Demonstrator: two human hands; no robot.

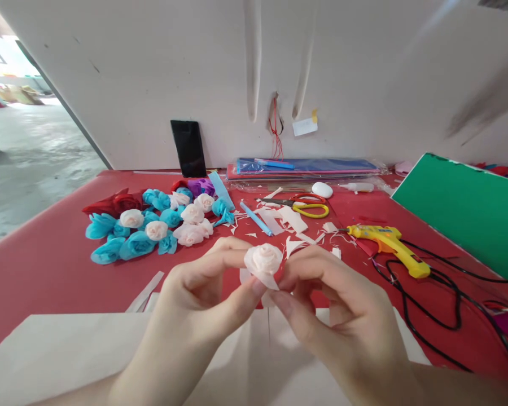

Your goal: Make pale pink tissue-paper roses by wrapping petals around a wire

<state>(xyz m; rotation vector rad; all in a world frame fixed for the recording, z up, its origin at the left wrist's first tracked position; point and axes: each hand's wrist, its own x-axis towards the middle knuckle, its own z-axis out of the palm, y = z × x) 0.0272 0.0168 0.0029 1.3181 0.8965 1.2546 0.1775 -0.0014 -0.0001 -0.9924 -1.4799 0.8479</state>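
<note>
A pale pink paper rose (263,260) is held up between my two hands, above the white paper sheet (80,344). My left hand (203,287) pinches it from the left, thumb against the lower petals. From the right, the thumb and fingertips of my right hand (334,293) grip a petal edge of the same rose. A thin wire stem (268,324) hangs straight down below the bloom. Beyond my hands lie paper scraps (294,217), scissors (311,204) with red and yellow handles, and a light blue pen (256,219).
Several blue, white and red paper flowers (138,243) are clustered at the left. On the right are a yellow glue gun (389,242) with a black cord and a green board (461,208). A phone (188,148) leans against the wall, beside plastic-wrapped paper (338,165).
</note>
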